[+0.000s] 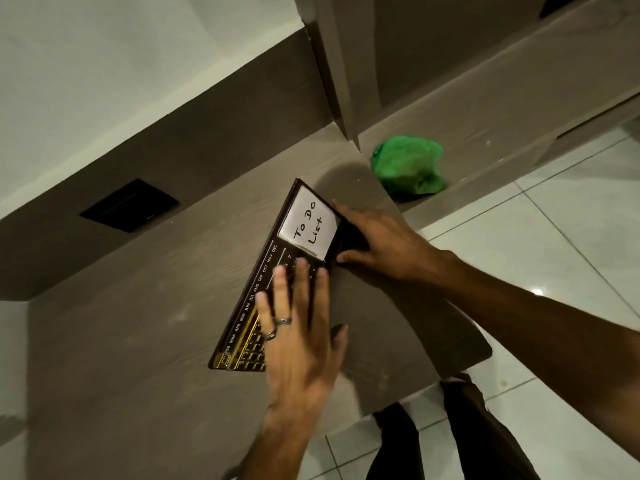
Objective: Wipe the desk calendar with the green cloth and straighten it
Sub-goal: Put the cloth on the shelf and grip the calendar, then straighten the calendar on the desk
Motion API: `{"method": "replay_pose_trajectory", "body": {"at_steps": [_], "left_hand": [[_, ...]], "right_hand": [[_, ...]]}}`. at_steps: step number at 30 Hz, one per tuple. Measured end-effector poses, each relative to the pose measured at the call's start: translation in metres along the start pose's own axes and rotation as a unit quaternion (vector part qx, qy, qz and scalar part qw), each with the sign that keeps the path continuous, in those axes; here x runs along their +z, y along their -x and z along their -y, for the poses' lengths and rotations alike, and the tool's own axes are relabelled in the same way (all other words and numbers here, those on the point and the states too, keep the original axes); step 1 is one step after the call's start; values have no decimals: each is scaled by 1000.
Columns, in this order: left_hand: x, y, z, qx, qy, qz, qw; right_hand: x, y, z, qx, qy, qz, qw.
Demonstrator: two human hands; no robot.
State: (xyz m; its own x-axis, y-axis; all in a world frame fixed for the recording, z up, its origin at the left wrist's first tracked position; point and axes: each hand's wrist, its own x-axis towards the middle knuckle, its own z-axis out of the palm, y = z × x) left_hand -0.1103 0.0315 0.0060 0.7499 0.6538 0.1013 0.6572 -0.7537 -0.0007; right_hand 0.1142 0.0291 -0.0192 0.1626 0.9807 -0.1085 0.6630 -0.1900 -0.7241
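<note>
The dark desk calendar (258, 296) with gold squares, month names and a white "To Do List" card stands on the grey-brown desk (138, 341). My left hand (301, 337), with rings on two fingers, lies flat on its front face, fingers spread. My right hand (381, 244) grips the calendar's right end, beside the white card. The crumpled green cloth (408, 164) lies apart on a lower shelf behind my right hand, with neither hand touching it.
A black square plate (130, 205) is set in the brown back panel at left. A vertical divider panel (332, 74) rises behind the calendar. White floor tiles (554, 237) and my dark trouser legs (450, 438) show past the desk's rounded edge.
</note>
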Motion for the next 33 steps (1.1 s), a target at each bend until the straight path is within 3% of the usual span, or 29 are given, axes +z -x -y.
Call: {"method": "replay_pose_trajectory", "body": {"at_steps": [11,21,33], "left_hand": [[-28,39,95,-144,-75,27,986],[-29,13,166,-114,-105,27,988],[-17,-7,195,-104,-111,4,988]], "right_hand": [[37,9,25,39,56,-102,992],[58,-13,54,54,51,-100,992],[64,-31,51,62,1,-93,994]]}}
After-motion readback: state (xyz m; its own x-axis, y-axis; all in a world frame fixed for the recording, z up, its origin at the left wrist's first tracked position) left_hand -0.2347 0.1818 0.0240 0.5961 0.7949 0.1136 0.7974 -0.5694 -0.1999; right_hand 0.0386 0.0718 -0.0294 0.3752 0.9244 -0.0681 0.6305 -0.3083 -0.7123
